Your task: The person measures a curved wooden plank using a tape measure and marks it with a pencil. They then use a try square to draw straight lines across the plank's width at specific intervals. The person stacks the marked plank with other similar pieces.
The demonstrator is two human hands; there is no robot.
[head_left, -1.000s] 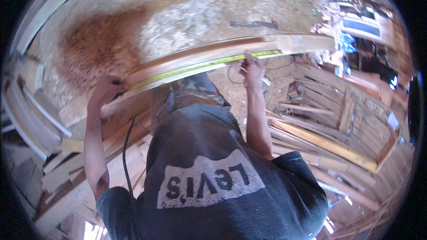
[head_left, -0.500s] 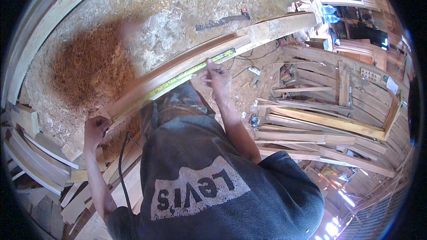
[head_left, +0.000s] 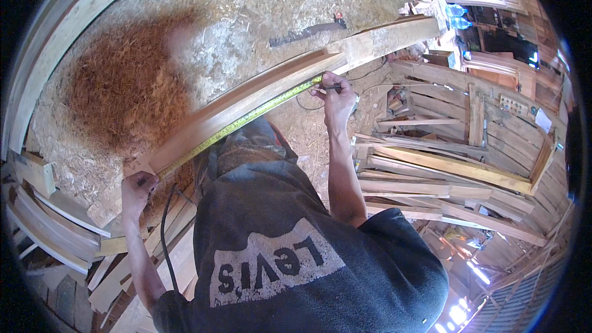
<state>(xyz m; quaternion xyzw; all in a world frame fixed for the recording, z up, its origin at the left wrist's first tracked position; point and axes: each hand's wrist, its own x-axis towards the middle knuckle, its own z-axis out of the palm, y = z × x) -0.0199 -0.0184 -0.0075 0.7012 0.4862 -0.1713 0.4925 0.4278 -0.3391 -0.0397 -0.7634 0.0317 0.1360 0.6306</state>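
A yellow tape measure point(head_left: 246, 113) is stretched along the near side of a long wooden board point(head_left: 228, 98) in front of my legs. My left hand point(head_left: 139, 192) is closed on the tape's left end, beside the board's left end. Farther right, my right hand point(head_left: 336, 95) pinches the tape's other end with thumb and fingers. A small dark item point(head_left: 333, 87) shows among those fingers; its kind cannot be made out. The board lies against a longer, paler beam point(head_left: 388, 38) that runs on to the upper right.
Sawdust and shavings cover the floor point(head_left: 216, 43), where a dark flat strip point(head_left: 305, 34) lies. A black cable point(head_left: 165, 240) hangs by my left side. Stacked planks point(head_left: 425, 188) fill the right, and curved boards point(head_left: 55, 225) lie at the left.
My right hand has slid right along the tape to its far end and now grips it there. My left hand has shifted slightly toward me and right, still holding the tape.
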